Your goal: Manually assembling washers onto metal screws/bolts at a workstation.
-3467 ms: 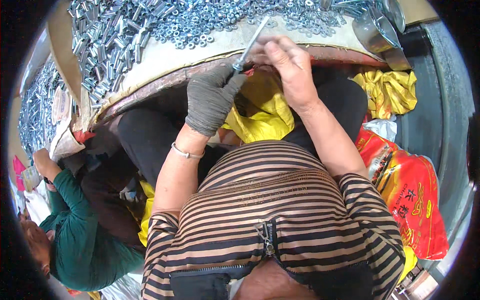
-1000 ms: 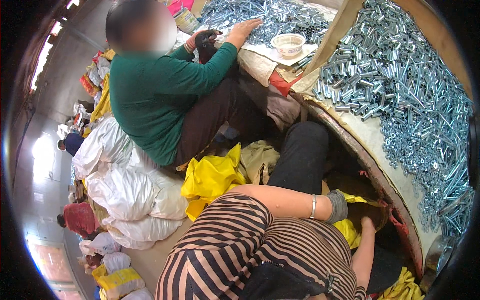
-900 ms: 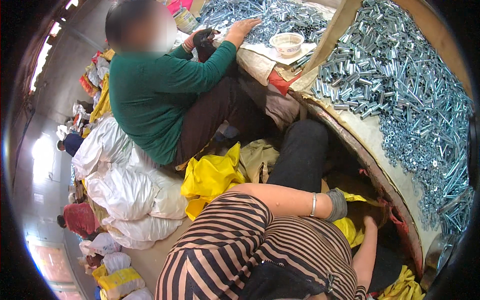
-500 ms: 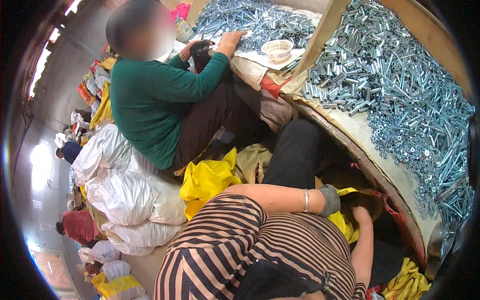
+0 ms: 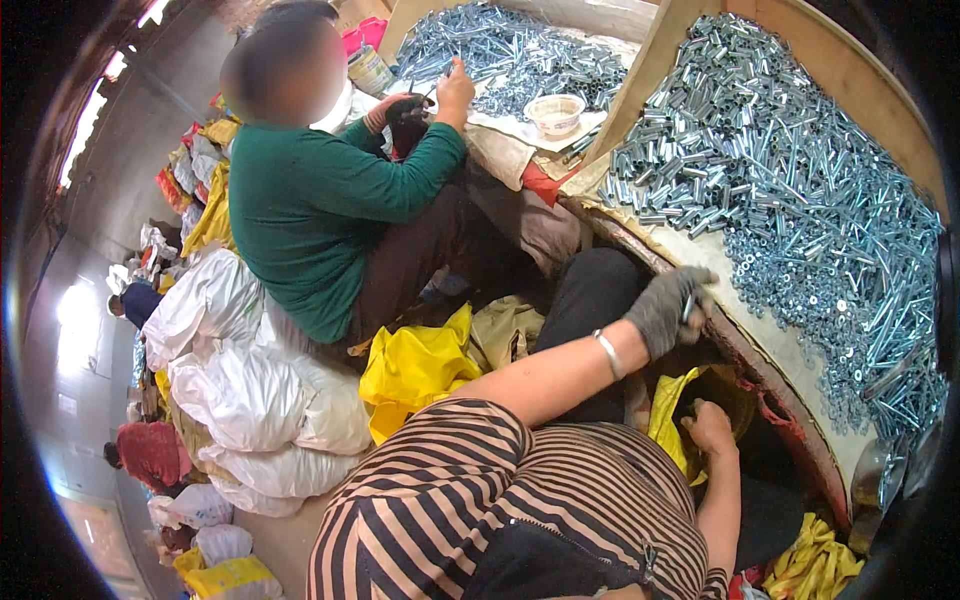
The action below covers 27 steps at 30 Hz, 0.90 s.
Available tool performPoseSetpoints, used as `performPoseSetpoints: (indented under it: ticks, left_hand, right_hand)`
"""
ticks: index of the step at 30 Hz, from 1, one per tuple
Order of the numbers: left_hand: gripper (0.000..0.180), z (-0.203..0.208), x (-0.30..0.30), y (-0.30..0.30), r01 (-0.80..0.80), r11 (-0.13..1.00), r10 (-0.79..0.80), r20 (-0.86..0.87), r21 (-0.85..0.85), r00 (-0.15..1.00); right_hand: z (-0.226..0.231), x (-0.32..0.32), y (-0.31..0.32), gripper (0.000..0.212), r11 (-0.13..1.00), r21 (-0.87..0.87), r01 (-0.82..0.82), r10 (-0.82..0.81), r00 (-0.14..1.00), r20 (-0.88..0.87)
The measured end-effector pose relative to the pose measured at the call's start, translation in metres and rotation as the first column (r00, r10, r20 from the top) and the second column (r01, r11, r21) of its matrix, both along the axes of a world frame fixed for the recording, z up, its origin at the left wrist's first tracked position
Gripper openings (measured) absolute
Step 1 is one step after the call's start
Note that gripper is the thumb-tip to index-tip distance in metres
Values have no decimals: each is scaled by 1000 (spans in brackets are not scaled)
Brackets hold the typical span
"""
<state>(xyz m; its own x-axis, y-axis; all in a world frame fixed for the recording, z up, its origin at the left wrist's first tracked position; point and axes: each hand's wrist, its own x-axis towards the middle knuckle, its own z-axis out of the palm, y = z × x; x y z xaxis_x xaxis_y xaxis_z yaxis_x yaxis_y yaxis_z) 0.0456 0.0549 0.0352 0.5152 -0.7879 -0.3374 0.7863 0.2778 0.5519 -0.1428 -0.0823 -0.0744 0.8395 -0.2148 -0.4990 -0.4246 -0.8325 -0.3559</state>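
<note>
My left hand [image 5: 664, 315], in a grey glove with a bracelet at the wrist, is raised beside the table's curved front edge. Its fingers are bent round a small shiny metal piece [image 5: 689, 307], too small to name exactly. Lower down, my bare right hand [image 5: 711, 428] is at the mouth of a yellow sack [image 5: 668, 420] below the table edge. The fingers there are curled, and what they hold, if anything, does not show. Loose metal sleeves [image 5: 690, 150], long bolts [image 5: 905, 340] and small nuts and washers [image 5: 815, 290] are heaped on the table.
A wooden divider [image 5: 640, 80] splits the tabletop. Beyond it, a person in a green sweater [image 5: 310, 220] works at another fastener heap [image 5: 510, 55], near a white tub [image 5: 555, 115]. White sacks [image 5: 240, 390] and a yellow bag [image 5: 415, 370] lie to the left.
My left hand has risen from near the sack to the table edge, away from my right hand. The other person's hand has lifted off the far heap.
</note>
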Motion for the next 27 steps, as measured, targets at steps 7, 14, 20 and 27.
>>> performPoseSetpoints:
  ticks: [7, 14, 20, 27]
  left_hand:
    - [14, -21, -48, -7, 393, 915, -397, 31, 89, 917]
    - [21, 26, 10, 20, 75, 976, -133, 291, 202, 947]
    - [17, 2, 76, -14, -407, 849, -173, 906, 336, 387]
    - [32, 4, 88, -63, -827, 418, -859, 460, 377, -225]
  right_hand:
    - [-17, -15, -22, 22, 984, 81, -156, 144, 981, 131]
    - [118, -17, -37, 13, 474, 878, 62, -636, 713, 294]
    - [85, -15, -88, 7, 707, 601, 372, -685, 152, 712]
    - [85, -3, -86, 6, 842, 57, 536, -259, 309, 915]
